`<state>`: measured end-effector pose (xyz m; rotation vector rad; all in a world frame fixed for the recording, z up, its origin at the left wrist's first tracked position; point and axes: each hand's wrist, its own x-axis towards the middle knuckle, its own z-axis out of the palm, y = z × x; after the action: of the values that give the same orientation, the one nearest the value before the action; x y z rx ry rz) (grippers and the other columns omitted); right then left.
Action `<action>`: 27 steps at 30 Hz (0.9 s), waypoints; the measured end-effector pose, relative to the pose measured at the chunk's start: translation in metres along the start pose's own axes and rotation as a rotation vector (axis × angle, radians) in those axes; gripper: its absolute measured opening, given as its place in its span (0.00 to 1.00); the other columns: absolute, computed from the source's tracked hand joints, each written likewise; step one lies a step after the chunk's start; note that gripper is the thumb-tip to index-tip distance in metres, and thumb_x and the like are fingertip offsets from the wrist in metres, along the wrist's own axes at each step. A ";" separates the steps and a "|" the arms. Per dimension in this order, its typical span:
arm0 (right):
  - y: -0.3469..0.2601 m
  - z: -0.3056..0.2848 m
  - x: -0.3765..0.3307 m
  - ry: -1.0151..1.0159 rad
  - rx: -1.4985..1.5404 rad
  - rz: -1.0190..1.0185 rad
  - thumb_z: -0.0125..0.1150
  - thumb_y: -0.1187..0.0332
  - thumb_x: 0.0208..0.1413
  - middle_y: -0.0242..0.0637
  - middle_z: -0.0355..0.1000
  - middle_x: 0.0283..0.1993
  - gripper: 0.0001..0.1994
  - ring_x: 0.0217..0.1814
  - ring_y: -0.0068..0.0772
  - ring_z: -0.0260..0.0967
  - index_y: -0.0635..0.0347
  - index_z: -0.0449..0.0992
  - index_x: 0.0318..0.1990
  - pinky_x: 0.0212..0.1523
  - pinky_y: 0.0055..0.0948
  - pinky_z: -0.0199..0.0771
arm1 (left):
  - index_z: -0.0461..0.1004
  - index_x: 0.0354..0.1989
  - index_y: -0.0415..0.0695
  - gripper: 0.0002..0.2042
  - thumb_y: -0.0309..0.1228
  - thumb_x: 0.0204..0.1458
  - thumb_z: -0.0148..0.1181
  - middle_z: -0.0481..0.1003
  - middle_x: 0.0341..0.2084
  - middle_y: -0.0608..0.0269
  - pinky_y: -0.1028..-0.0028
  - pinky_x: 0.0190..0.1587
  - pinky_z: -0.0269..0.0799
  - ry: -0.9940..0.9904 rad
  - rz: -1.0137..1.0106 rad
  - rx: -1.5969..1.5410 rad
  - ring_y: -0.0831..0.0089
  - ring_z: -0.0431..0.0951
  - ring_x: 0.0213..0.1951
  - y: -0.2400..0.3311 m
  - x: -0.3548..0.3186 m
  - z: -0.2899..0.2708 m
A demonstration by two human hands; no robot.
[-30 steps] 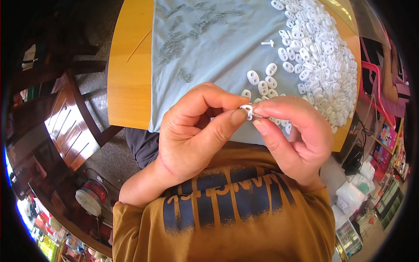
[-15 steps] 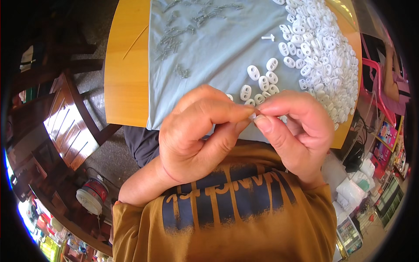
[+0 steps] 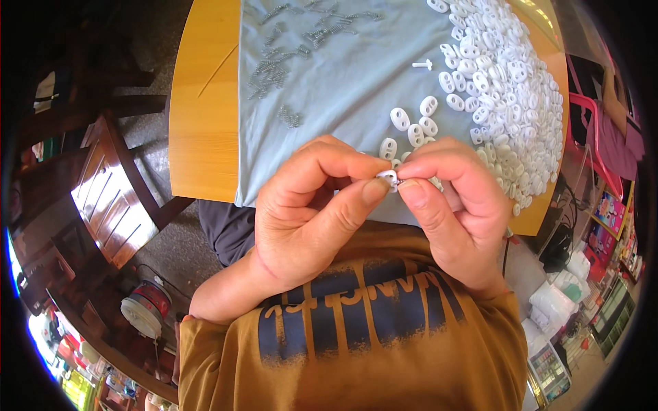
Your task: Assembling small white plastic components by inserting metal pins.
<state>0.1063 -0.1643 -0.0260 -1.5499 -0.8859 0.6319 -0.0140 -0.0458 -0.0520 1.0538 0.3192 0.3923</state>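
Close to my chest, a white oval cord-lock piece point(image 3: 388, 178) with holes is pinched between the thumb and forefinger of my left hand point(image 3: 301, 205). The thumb and forefinger of my right hand point(image 3: 456, 205) are pinched together right beside it. A small dark bit, perhaps a spring end, shows between the two hands; most of it is covered by my right fingertips. Just beyond my hands several loose white two-hole pieces point(image 3: 400, 119) lie on the pale blue cloth point(image 3: 343, 89). Small metal springs point(image 3: 271, 72) are scattered at the far left of the cloth.
A large pile of white two-hole pieces point(image 3: 521, 103) covers the table's right side. One white T-shaped plunger point(image 3: 422, 65) lies left of it. A thin stick point(image 3: 218, 70) rests on the bare wooden table edge point(image 3: 199, 137). At right stands a pink chair point(image 3: 588, 113).
My hands have come slightly apart and turned, so the white cord-lock piece now shows between them. The view has shifted a little.
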 end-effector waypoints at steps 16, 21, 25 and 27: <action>0.002 0.012 -0.006 0.060 0.175 0.231 0.56 0.74 0.54 0.35 0.69 0.29 0.04 0.29 0.23 0.65 0.66 0.72 0.35 0.31 0.21 0.66 | 0.71 0.37 0.37 0.06 0.18 0.51 0.56 0.71 0.32 0.65 0.82 0.34 0.65 0.081 0.030 0.103 0.81 0.69 0.31 -0.003 -0.003 0.000; -0.006 -0.010 0.009 0.099 -0.145 0.077 0.58 0.76 0.50 0.38 0.69 0.29 0.07 0.29 0.30 0.68 0.65 0.72 0.38 0.31 0.24 0.67 | 0.71 0.37 0.38 0.05 0.21 0.52 0.56 0.71 0.28 0.70 0.86 0.29 0.62 0.174 -0.085 -0.073 0.87 0.66 0.27 0.002 -0.002 -0.004; 0.013 -0.036 0.027 0.138 -0.799 -0.279 0.58 0.79 0.44 0.40 0.69 0.33 0.10 0.34 0.40 0.66 0.63 0.74 0.37 0.36 0.32 0.67 | 0.71 0.38 0.38 0.07 0.24 0.52 0.58 0.71 0.27 0.70 0.86 0.26 0.60 0.240 -0.087 -0.142 0.87 0.64 0.23 -0.002 -0.004 -0.009; 0.015 -0.040 0.032 0.005 -1.009 -0.306 0.59 0.81 0.43 0.39 0.69 0.37 0.11 0.39 0.39 0.66 0.65 0.74 0.38 0.40 0.31 0.66 | 0.71 0.38 0.38 0.07 0.24 0.51 0.59 0.72 0.27 0.69 0.85 0.25 0.60 0.248 -0.074 -0.153 0.86 0.63 0.23 -0.002 -0.006 -0.010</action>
<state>0.1589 -0.1613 -0.0316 -2.2075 -1.5287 -0.0983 -0.0238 -0.0419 -0.0584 0.8422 0.5403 0.4742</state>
